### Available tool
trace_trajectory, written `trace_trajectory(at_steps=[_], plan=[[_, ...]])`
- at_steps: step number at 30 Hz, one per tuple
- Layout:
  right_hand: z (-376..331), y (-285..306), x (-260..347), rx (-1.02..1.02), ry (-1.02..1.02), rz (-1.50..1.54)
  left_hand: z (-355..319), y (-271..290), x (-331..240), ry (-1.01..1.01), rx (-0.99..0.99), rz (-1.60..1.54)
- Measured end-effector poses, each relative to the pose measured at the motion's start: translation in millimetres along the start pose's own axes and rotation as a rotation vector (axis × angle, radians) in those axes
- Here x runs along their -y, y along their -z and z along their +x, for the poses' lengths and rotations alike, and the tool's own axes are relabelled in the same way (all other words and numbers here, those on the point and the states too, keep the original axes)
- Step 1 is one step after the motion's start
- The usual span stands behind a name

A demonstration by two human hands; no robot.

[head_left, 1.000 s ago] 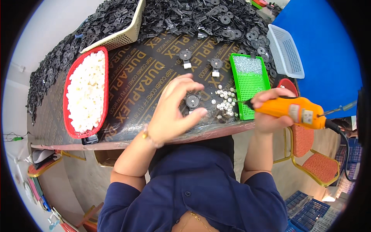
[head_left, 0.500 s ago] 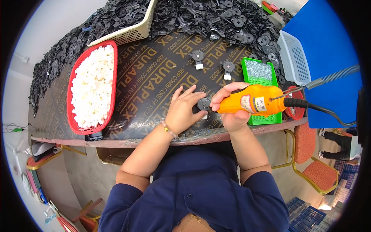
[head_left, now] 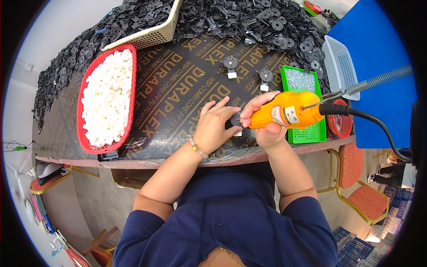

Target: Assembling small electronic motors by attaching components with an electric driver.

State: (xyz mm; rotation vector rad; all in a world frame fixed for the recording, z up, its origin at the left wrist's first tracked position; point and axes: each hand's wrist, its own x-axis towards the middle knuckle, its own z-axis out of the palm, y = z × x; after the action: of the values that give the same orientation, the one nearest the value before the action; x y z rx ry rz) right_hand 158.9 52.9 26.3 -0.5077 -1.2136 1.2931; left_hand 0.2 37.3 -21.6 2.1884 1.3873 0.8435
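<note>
My right hand (head_left: 266,127) is wrapped round an orange electric screwdriver (head_left: 289,110), its cable and a coiled spring running off to the right. The tool's tip meets a round black plastic part (head_left: 235,119) on the tabletop, though my fingers hide the exact contact. Thumb and fingers of my left hand (head_left: 215,123) close on that part from its left side, and a bit of white (head_left: 239,133) shows at its near end. Farther away lie two similar parts, one black part with a white tab (head_left: 231,65) and another assembled part (head_left: 265,78).
A red basket (head_left: 134,89) of white pieces stands at left. Black parts (head_left: 213,22) heap along the far side around a cream basket (head_left: 149,39). At right are a green tray (head_left: 316,135) of small metal pieces, a red bowl (head_left: 329,127) and a white basket (head_left: 340,62).
The screwdriver has tilted slightly, its rear end shifting a little toward the left and away from me. Both hands keep their places at the round black part.
</note>
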Motion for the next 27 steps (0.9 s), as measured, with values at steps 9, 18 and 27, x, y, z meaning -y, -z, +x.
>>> trace_trajectory(at_steps=[9, 18, 27], plan=[[3, 1, 0, 0.008, -0.003, -0.052, 1, 2, -4, -0.025, -0.01, 0.041], [0, 59, 56, -0.179, 0.265, -0.09, 20, 81, 9, 0.201, 0.088, 0.521], [4, 118, 79, -0.366, 0.388, -0.342, 133, 27, 40, 0.003, -0.124, 0.274]])
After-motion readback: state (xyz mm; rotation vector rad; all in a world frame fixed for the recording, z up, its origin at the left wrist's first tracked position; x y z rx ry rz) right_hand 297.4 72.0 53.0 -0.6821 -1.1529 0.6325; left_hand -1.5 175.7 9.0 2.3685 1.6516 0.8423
